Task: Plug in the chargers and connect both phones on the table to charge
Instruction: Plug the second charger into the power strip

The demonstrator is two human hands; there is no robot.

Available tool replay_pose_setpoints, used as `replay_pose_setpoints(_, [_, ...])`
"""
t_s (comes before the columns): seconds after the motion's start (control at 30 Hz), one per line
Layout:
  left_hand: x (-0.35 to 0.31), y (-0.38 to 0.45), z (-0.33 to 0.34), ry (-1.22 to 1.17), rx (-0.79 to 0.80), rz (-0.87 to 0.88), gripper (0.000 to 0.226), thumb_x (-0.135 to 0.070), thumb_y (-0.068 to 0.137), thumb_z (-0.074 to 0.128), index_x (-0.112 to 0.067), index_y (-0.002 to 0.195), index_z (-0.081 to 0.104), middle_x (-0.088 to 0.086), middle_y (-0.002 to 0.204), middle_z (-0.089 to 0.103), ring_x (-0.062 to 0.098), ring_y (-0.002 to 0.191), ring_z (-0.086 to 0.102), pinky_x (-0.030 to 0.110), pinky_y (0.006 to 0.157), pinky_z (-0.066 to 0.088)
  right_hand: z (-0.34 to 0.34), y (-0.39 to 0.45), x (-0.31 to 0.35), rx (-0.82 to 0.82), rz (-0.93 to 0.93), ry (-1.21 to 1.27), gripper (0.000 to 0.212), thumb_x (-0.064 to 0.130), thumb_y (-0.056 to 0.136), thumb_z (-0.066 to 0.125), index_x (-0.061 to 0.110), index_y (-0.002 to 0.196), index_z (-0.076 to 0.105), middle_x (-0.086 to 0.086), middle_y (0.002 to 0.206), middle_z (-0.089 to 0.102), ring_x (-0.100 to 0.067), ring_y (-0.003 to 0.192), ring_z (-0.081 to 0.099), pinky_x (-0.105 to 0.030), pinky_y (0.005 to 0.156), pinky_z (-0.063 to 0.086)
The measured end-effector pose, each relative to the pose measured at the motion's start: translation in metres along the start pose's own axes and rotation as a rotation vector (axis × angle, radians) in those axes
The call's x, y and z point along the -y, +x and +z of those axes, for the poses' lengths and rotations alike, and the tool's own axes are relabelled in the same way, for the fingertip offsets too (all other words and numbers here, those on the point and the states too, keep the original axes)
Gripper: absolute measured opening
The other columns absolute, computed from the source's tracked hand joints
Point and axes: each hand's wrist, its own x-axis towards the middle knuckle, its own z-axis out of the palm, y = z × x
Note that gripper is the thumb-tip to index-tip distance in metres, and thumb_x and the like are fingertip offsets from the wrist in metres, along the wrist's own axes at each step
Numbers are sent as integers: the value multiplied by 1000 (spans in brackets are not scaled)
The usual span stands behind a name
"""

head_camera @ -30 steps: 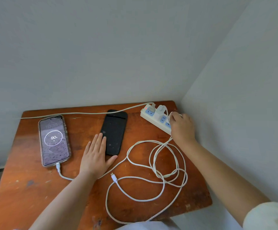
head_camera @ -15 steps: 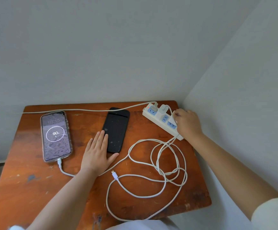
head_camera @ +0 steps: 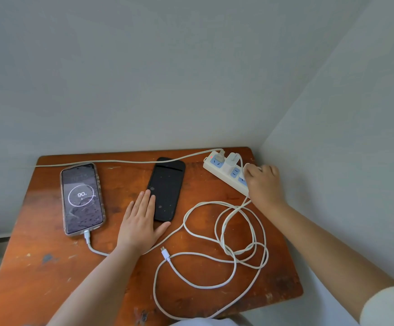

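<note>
A worn wooden table (head_camera: pixel 50 267) fills a corner between pale walls. Near its back right corner lies a white power strip (head_camera: pixel 217 166) with one white charger (head_camera: pixel 231 160) plugged in. The lit phone (head_camera: pixel 82 198) rests at the left, showing 90 on its screen, with a white cable (head_camera: pixel 90 243) in its bottom port. The dark phone (head_camera: pixel 166 189) lies in the middle, nothing plugged into it. A loose white cable (head_camera: pixel 238 231) coils at the right, its free plug (head_camera: pixel 165 252) lying below the dark phone. The left hand (head_camera: pixel 141 222) lies flat, fingers spread open, beside the dark phone, holding nothing. The right hand (head_camera: pixel 263 182) curls closed at the strip's near end; what it grips I cannot tell
</note>
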Motion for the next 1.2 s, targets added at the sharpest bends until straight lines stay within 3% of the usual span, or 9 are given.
replay_pose_setpoints(0.17, [-1, -1, -3, -13, 9, -4, 80, -62, 86, 26, -15, 143, -5, 6, 155, -7, 19, 142, -10, 32, 113, -7, -5, 1, 1, 29, 55, 28, 51, 27, 88, 63, 10, 130, 38, -7, 137, 43, -23, 126, 41, -33, 103, 33])
replay_pose_setpoints(0.33, [-2, 0, -4, -11, 35, -6, 80, -63, 86, 25, -16, 143, -6, 6, 155, -9, 19, 142, -11, 32, 113, -7, -19, 1, 8, 19, 126, 24, 48, 22, 84, 66, 11, 128, 49, -7, 150, 32, -26, 142, 16, -49, 114, 14])
replay_pose_setpoints(0.53, [-2, -1, -6, -18, 37, -4, 81, -63, 85, 26, -16, 143, -6, 6, 155, -9, 20, 142, -10, 32, 113, -7, -22, -23, 43, -57, 339, 505, 50, 16, 90, 61, 6, 134, 41, -12, 139, 44, -24, 130, 41, -32, 98, 47])
replay_pose_setpoints(0.63, [-3, -1, -8, -2, 48, -5, 81, -63, 85, 24, -16, 142, -8, 6, 155, -10, 20, 142, -11, 32, 112, -8, -17, -18, 57, -68, 468, 579, 57, 30, 96, 49, 7, 143, 24, -16, 150, 27, -29, 140, 23, -36, 106, 40])
replay_pose_setpoints(0.7, [-3, -1, -9, 23, 64, -6, 82, -67, 83, 16, -16, 142, -10, 6, 154, -12, 20, 141, -12, 33, 113, -7, -14, -8, 62, -75, 549, 598, 66, 37, 96, 45, 7, 146, 14, -17, 154, 18, -32, 143, 14, -39, 112, 30])
replay_pose_setpoints(0.77, [-5, -1, -12, 42, 77, -2, 93, -75, 69, -9, -17, 141, -13, 5, 152, -17, 20, 141, -13, 33, 113, -7, -11, 2, 65, -69, 609, 613, 69, 40, 96, 43, 6, 147, 10, -18, 155, 13, -32, 143, 12, -38, 115, 25])
replay_pose_setpoints(0.9, [-6, 0, -15, 54, 122, -16, 127, -73, 33, -45, -15, 141, -14, 5, 154, -13, 20, 141, -13, 33, 110, -11, -6, 14, 68, -74, 691, 639, 64, 39, 97, 41, 6, 146, 16, -18, 155, 11, -30, 142, 18, -36, 112, 34])
replay_pose_setpoints(1.03, [-5, 3, -12, 55, 131, -20, 132, -70, 28, -49, -15, 142, -12, 4, 155, -11, 20, 141, -13, 33, 112, -8, -3, 21, 69, -81, 737, 596, 59, 33, 98, 43, 8, 145, 21, -18, 154, 15, -30, 141, 20, -35, 113, 30])
replay_pose_setpoints(1.2, [-4, 2, -11, 56, 121, -12, 125, -73, 37, -44, -14, 142, -9, 6, 155, -10, 21, 142, -12, 32, 108, -11, -1, 28, 71, -80, 758, 536, 56, 26, 98, 46, 6, 144, 23, -19, 152, 21, -31, 142, 19, -35, 116, 23])
